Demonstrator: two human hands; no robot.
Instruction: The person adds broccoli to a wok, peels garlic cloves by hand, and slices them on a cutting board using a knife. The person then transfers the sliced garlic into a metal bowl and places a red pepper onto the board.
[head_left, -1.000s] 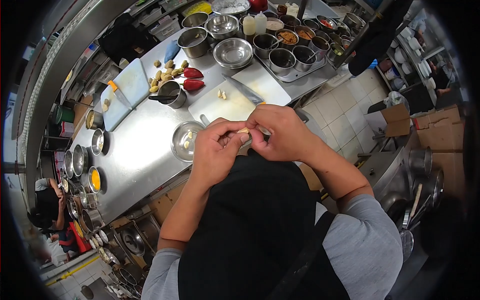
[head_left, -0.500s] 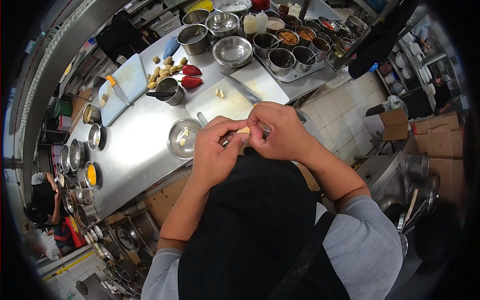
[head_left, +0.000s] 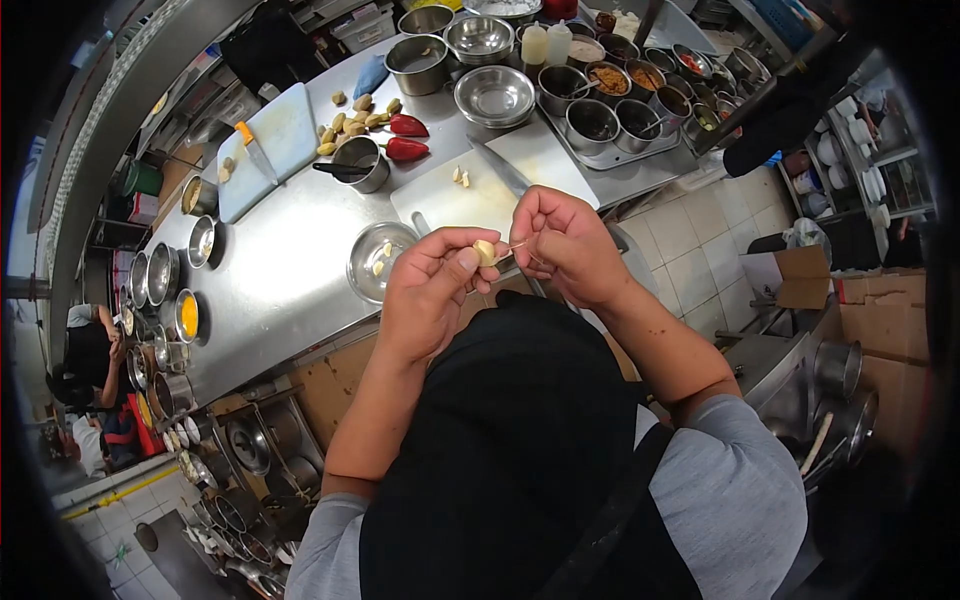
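A pale yellow garlic clove (head_left: 485,253) is pinched between the thumb and fingers of my left hand (head_left: 432,283). Just to its right, my right hand (head_left: 569,246) is closed on a thin strip of peel (head_left: 517,246) that reaches toward the clove. Beyond my hands lies a white cutting board (head_left: 440,207) with a few cloves (head_left: 461,176) and a knife (head_left: 500,166) on it. Left of my left hand, a metal bowl (head_left: 361,262) contains a few peeled cloves (head_left: 383,262).
A metal pot (head_left: 371,180) stands near two red peppers (head_left: 406,149) and several brownish-yellow pieces (head_left: 355,124). Farther left, an orange-handled knife (head_left: 262,160) rests on another board (head_left: 290,122). Sauce pots (head_left: 592,122) fill a tray at the back right. A person (head_left: 92,345) is at far left.
My hands have moved apart, with my right hand shifting right and upward. More of the clove shows, and a thin strip is now visible between the hands. The view has shifted slightly.
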